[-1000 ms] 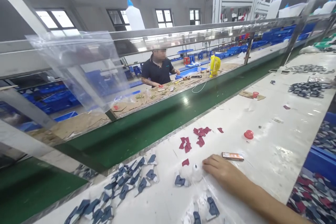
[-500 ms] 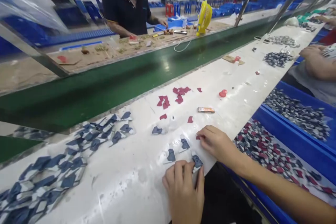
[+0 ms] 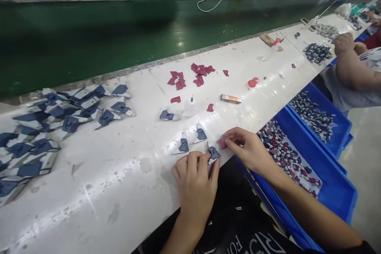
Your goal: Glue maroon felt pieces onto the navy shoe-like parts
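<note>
While the left hand [image 3: 195, 178] is pressing its fingertips on a blue-and-white piece [image 3: 213, 153] at the near edge of the white bench [image 3: 125, 174], grip closed down on it, the right hand [image 3: 248, 149] is pinching a small red piece [image 3: 222, 143] just beside it. Two more blue pieces [image 3: 192, 140] are lying just beyond.

Bright overhead light, glare on the white table [image 3: 143, 154], wide-angle edge distortion.
</note>
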A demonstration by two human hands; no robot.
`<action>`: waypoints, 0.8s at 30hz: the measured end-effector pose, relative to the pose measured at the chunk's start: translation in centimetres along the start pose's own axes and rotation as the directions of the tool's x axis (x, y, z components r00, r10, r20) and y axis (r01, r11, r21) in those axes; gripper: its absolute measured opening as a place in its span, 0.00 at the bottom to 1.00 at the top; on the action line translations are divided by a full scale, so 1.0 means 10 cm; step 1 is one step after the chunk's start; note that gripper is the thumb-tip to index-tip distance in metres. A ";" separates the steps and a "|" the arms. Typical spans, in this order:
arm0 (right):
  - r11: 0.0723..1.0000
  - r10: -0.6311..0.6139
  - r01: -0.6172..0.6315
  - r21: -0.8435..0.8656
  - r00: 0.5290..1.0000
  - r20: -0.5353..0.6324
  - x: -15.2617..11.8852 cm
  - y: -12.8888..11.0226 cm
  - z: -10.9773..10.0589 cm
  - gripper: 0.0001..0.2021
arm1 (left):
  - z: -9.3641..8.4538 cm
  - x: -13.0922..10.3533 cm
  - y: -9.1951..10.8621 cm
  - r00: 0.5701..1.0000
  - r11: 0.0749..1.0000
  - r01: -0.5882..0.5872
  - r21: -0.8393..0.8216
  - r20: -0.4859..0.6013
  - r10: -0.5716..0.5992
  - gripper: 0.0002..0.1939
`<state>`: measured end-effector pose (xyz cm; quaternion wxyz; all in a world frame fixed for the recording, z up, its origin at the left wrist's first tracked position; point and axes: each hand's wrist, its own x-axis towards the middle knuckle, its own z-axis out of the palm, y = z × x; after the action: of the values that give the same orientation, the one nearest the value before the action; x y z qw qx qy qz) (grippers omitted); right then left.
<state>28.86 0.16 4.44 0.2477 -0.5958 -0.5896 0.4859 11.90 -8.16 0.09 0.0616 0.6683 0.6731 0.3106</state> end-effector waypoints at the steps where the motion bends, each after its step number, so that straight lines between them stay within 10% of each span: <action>1: 1.000 0.004 -0.004 -0.005 1.000 -0.004 -0.02 0.00 0.00 0.08 | 0.00 0.00 0.00 1.000 1.000 -0.005 0.004 0.000 0.005 0.06; 24: 0.998 -0.052 0.047 -0.050 0.994 -0.095 -0.26 -0.05 0.29 0.02 | 0.00 0.00 0.05 1.000 1.000 -0.010 0.027 0.007 0.010 0.04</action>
<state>26.49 -2.99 4.46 0.2737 -0.6095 -0.6028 0.4361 12.29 -8.20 0.34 0.0531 0.6735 0.6737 0.2995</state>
